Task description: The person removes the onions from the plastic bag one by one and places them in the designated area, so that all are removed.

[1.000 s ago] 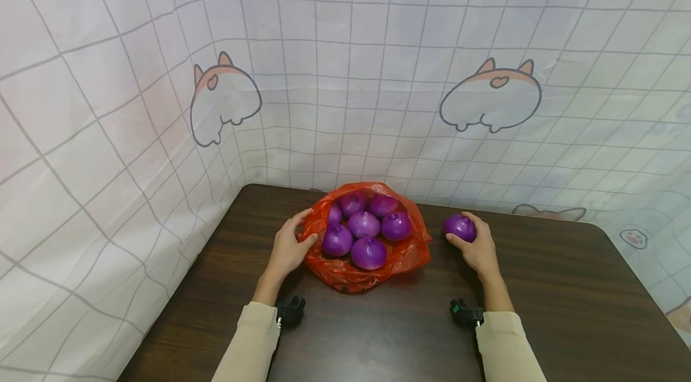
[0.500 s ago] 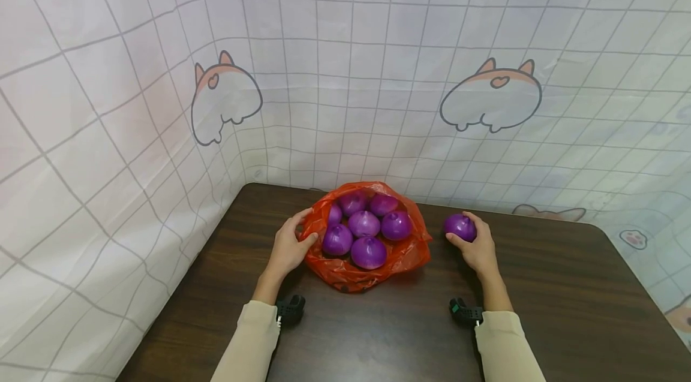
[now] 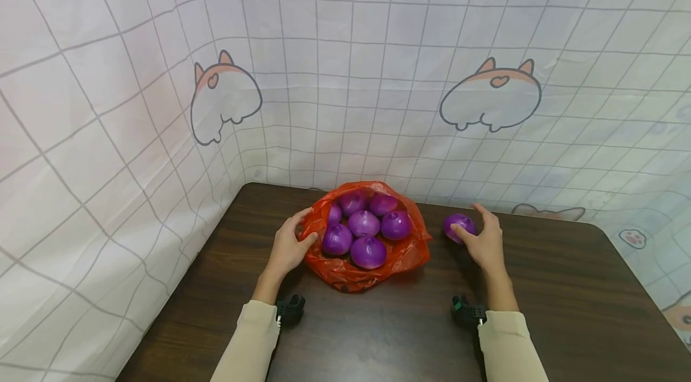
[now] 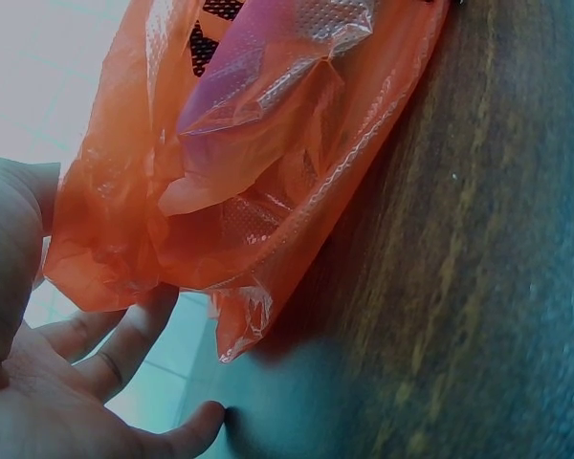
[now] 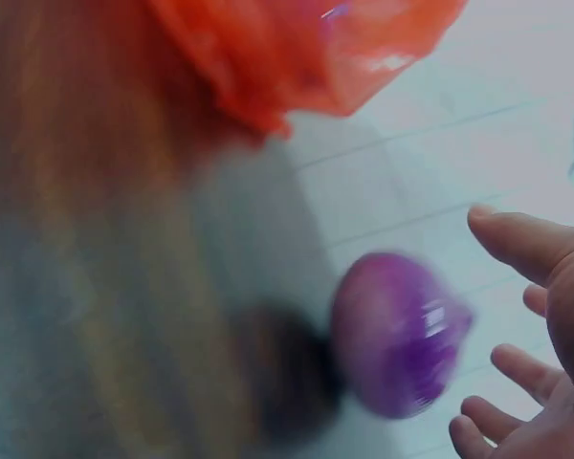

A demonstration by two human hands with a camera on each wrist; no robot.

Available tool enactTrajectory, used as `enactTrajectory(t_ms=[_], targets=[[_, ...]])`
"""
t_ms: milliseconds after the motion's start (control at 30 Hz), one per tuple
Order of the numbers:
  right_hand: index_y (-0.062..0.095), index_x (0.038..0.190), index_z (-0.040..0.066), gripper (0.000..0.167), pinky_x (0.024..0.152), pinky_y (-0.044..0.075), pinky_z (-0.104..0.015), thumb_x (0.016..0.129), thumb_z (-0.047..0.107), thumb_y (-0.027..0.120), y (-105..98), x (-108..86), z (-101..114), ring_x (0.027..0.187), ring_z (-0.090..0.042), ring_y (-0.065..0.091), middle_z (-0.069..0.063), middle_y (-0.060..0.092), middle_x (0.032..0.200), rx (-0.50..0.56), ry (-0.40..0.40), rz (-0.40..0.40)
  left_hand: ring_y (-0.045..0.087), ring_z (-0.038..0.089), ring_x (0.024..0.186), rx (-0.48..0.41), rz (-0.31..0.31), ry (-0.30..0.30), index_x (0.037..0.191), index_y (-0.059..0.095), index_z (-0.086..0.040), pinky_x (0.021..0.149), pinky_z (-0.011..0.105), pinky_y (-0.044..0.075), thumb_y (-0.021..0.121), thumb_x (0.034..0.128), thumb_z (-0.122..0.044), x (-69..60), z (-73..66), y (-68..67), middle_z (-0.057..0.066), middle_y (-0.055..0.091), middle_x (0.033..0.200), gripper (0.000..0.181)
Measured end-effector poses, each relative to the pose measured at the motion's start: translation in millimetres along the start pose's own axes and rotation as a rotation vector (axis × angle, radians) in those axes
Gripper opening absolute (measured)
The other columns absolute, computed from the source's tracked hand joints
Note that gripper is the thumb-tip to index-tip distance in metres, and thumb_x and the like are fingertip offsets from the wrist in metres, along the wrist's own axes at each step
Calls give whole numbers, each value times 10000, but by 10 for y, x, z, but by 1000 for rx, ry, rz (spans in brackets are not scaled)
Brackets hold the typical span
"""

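Observation:
A red plastic bag (image 3: pixel 345 279), its mouth spread wide, stands on the table with several purple onions (image 3: pixel 364 224) inside. My left hand (image 3: pixel 288 249) holds the bag's left side, with thumb and fingers around the plastic. In the left wrist view, the bag hides part of the fingertips (image 4: pixel 158 306). One more purple onion (image 3: pixel 452 227) rests on the table to the right of the bag. Just right of it, my right hand (image 3: pixel 486 242) is spread, thumb apart from the fingers. A gap shows between this hand and the onion (image 5: pixel 397 335) in the right wrist view.
The dark wooden table (image 3: pixel 372 334) has its back edge close behind the bag. A white gridded cloth (image 3: pixel 367 88) with cartoon animals hangs behind and at the left. Each wrist carries a black strap-on device (image 3: pixel 291 309).
My right hand has let go of the single onion: its fingers have spread and drawn back to the right. The onion, the bag and my left hand have stayed in place.

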State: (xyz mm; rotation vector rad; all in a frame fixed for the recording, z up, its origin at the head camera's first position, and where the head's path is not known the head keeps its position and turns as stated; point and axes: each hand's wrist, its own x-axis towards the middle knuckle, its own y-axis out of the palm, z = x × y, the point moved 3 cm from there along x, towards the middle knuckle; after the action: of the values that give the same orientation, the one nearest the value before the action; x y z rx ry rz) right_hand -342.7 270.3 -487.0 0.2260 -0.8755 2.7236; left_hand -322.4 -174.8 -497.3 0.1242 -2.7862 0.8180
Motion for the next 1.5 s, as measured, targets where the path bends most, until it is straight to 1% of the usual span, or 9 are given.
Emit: enactTrajectory(t_ms=[100, 233, 367, 600, 800, 1100, 1167, 1333, 1500], targets=[[429, 1543, 107, 754, 1123, 287, -678, 898, 271, 784, -84, -28, 162, 1423, -497, 303, -265, 353, 1583, 31, -21, -52, 574, 254, 885, -2, 2, 0, 1468, 552, -198, 727, 321, 479, 757, 911, -117, -2, -8, 4, 182, 634, 1305, 599], [496, 1497, 102, 686, 1128, 343, -586, 894, 252, 787, -166, -76, 419, 1387, -417, 374, -229, 416, 1545, 107, -107, -123, 574, 261, 884, -2, 4, -1, 1466, 555, -196, 731, 323, 474, 757, 914, -121, -8, -25, 3, 183, 635, 1302, 593], [530, 1462, 104, 619, 1137, 353, -532, 901, 201, 774, -207, -162, 710, 1371, -351, 415, -164, 468, 1501, 181, -192, -144, 573, 264, 890, 2, 6, -6, 1468, 552, -201, 734, 326, 478, 754, 920, -126, -12, -33, 0, 181, 633, 1303, 589], [542, 1437, 131, 578, 1117, 413, -531, 905, 128, 767, -121, -334, 1134, 1335, -288, 482, -109, 504, 1424, 245, -303, -85, 581, 280, 924, 6, 4, -18, 1470, 550, -213, 761, 338, 493, 755, 920, -135, -15, -31, -7, 172, 632, 1308, 592], [522, 1442, 66, 591, 1088, 435, -594, 900, 63, 758, 83, -454, 1365, 1298, -376, 505, -188, 504, 1432, 255, -375, 43, 576, 274, 926, 13, 6, -10, 1474, 543, -214, 756, 331, 479, 753, 923, -136, -8, -10, -4, 175, 627, 1311, 595], [557, 1407, 130, 562, 1042, 483, -581, 898, 162, 791, 577, -584, 1404, 1237, -283, 563, -93, 552, 1387, 276, -460, 240, 572, 278, 901, 5, 4, -5, 1468, 550, -215, 735, 330, 475, 756, 918, -137, -4, -3, -5, 180, 632, 1304, 593], [555, 1402, 132, 564, 1038, 490, -578, 893, 167, 796, 694, -607, 1384, 1242, -301, 563, -78, 547, 1380, 270, -472, 284, 574, 277, 907, 11, 4, -4, 1470, 548, -211, 736, 328, 475, 756, 917, -135, 2, 4, -2, 182, 631, 1305, 595], [546, 1410, 123, 583, 1040, 487, -582, 890, 189, 801, 947, -659, 1292, 1267, -413, 542, -153, 527, 1398, 215, -494, 385, 579, 277, 917, 17, 5, -7, 1473, 545, -212, 733, 323, 479, 754, 921, -130, 7, 12, 4, 179, 628, 1313, 596], [550, 1420, 85, 602, 1017, 486, -601, 886, 199, 804, 1096, -691, 1182, 1243, -439, 540, -216, 533, 1381, 159, -487, 437, 579, 283, 909, 12, 4, -3, 1469, 550, -214, 732, 327, 476, 757, 920, -132, -9, -12, 2, 177, 631, 1305, 592]])
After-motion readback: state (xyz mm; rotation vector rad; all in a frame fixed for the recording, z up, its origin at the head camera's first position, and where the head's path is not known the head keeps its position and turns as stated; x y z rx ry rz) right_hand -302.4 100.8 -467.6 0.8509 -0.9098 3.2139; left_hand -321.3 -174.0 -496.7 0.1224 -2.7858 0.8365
